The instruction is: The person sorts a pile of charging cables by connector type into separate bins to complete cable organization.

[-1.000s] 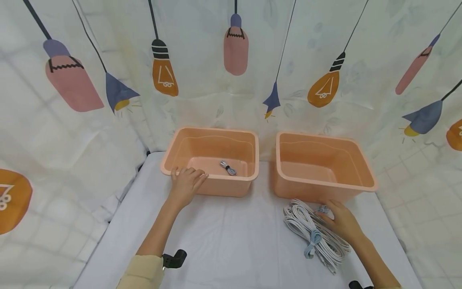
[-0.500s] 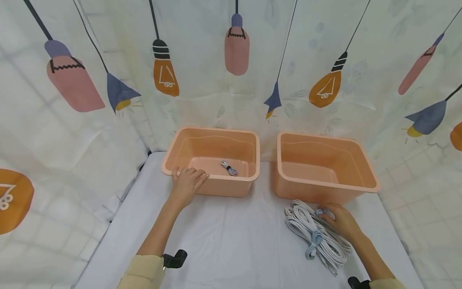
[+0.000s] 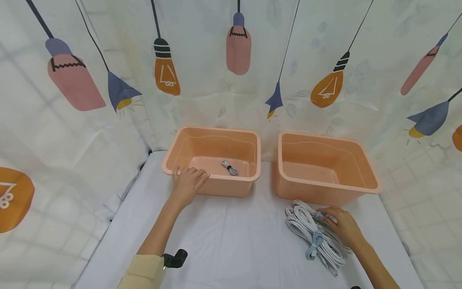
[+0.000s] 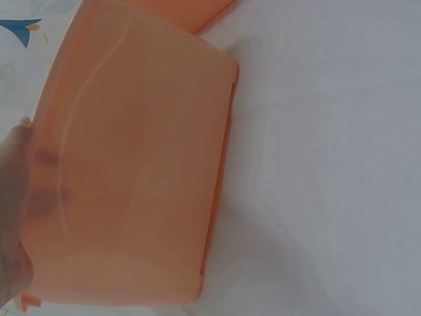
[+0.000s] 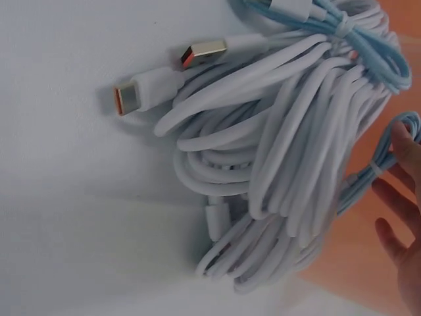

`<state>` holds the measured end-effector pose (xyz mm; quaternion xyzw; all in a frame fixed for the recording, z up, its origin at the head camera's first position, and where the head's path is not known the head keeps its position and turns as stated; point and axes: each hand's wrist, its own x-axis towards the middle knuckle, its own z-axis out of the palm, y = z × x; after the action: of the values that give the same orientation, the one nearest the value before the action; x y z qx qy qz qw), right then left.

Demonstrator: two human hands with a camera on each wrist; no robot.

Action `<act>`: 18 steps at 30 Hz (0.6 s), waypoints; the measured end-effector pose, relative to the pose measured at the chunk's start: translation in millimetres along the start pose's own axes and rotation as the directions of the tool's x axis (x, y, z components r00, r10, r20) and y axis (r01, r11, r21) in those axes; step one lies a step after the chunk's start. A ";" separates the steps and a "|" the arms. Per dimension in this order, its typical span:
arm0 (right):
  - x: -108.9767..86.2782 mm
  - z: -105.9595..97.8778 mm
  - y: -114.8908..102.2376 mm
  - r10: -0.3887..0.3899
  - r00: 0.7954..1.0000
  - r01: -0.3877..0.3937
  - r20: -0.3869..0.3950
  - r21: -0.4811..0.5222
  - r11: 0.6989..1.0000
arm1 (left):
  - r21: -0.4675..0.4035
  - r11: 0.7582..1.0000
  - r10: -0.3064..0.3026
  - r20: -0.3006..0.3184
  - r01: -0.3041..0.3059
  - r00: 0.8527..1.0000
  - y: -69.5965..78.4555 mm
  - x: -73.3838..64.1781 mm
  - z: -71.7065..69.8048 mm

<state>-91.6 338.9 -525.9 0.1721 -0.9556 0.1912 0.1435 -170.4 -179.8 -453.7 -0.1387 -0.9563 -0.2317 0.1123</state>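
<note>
My left hand (image 3: 188,185) grips the front rim of the left peach plastic tub (image 3: 223,188), with its fingers over the edge. In the left wrist view, dark finger shapes show through the tub wall. A small grey cable bundle with a black tie (image 3: 230,168) lies inside that tub. My right hand (image 3: 342,225) pinches a small blue cable bundle (image 5: 375,164) at the far side of a large pile of coiled white cables (image 3: 306,222). Another blue cable bundle (image 3: 315,244) lies on top of the pile. White plugs (image 5: 154,89) stick out at its near end.
A second peach tub (image 3: 328,194) stands to the right, just behind the cable pile, with nothing seen inside it. Both tubs sit on a table with a white cloth (image 3: 231,241). A patterned curtain (image 3: 216,96) hangs close behind them.
My right hand has taken hold of the small blue cable bundle beside the white pile and drawn slightly toward me. The left hand stays on the tub rim.
</note>
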 end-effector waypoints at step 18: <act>19.0 -18.8 -44.2 -0.134 0.988 0.141 -0.072 0.102 0.985 | -0.004 1.000 0.011 -0.007 -0.011 1.000 1.8 -1.1 -2.2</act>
<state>-87.8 303.2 -488.8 0.2388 -0.9247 0.2370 0.1779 -168.5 -179.6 -451.3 -0.1433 -0.9546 -0.2334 0.1168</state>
